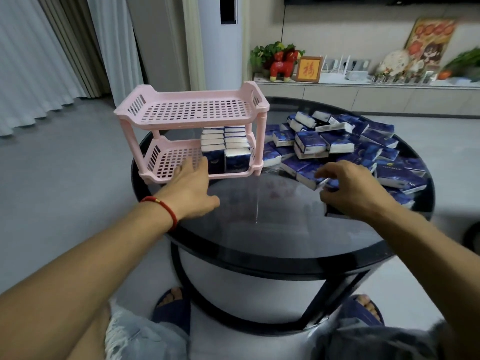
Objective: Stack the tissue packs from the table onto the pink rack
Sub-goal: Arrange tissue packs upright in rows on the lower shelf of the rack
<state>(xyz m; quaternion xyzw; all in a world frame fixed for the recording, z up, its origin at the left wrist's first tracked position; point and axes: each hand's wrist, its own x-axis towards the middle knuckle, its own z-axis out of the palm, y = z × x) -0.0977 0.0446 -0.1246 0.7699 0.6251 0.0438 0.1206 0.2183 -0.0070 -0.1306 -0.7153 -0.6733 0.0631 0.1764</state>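
pink plastic makes up the two-shelf rack (192, 110), which stands on a round dark glass table (259, 224) straight ahead of your left hand (191, 189). your left fingers (187, 165) are straight and slightly spread, their tips at the front edge of the rack's lower shelf, just to the left of two rows of blue and white tissue packs (225, 149) lined up on the right half of that shelf. the upper shelf, above your fingers, holds nothing. a red cord bracelet (162, 207) circles your left wrist. your right hand (355, 188) reaches over the near edge of a loose heap of tissue packs (345, 144) spread across the right side of the table, beyond and to the right of your fingers. your right fingers (328, 171) are curled round one blue pack (311, 178) at the front of the heap, thumb below it. whether that pack is lifted off the table cannot be told.
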